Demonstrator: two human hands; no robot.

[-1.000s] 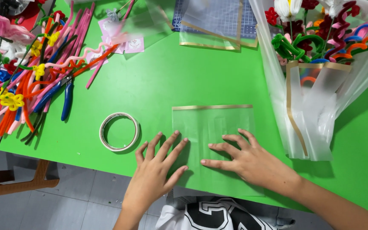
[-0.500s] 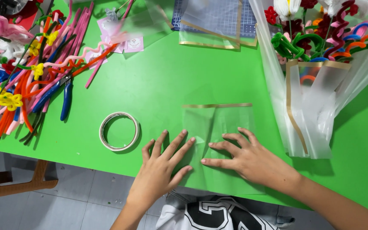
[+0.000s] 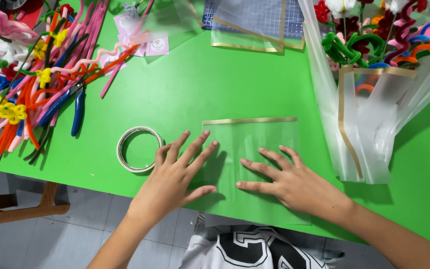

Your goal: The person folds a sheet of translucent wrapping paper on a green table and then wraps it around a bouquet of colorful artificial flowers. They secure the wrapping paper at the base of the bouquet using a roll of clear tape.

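Lying under both hands (image 3: 175,174): clear sheet (image 3: 255,144)

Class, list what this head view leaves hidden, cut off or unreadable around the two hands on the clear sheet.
- Clear sheet: middle hidden under left hand and right hand.
- Bouquet: cut off by the top and right edges.
- Pliers: jaws buried under pipe cleaners.
- Small pink tags: print too small.

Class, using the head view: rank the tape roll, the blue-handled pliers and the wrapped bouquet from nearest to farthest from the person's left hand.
From the left hand:
1. Tape roll, just to its left, almost touching.
2. Blue-handled pliers, farther up and left.
3. Wrapped bouquet, far right, past the right hand.
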